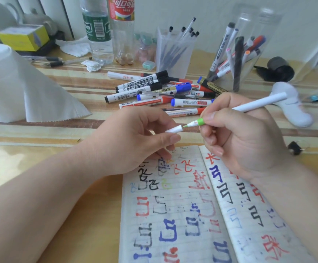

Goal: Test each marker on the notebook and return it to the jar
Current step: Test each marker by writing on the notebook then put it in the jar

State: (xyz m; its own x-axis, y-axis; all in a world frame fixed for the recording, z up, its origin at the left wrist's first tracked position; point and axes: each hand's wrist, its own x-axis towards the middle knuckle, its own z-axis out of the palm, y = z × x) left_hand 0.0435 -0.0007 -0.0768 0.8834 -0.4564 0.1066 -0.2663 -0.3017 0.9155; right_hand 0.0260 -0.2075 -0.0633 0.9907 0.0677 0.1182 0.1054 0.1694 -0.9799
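While right hand (245,135) pinches slim white marker (258,102) | left hand (135,137) pinches tubular cap (174,129), probably plastic.

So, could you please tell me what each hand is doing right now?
Left hand: pinching the white cap.
Right hand: gripping the uncapped green marker.

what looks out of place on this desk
What looks like a white sock lies on the desk near the jar, odd among stationery. A crumpled tissue sits by the bottles, and markers lie in a loose heap, not in the jar.
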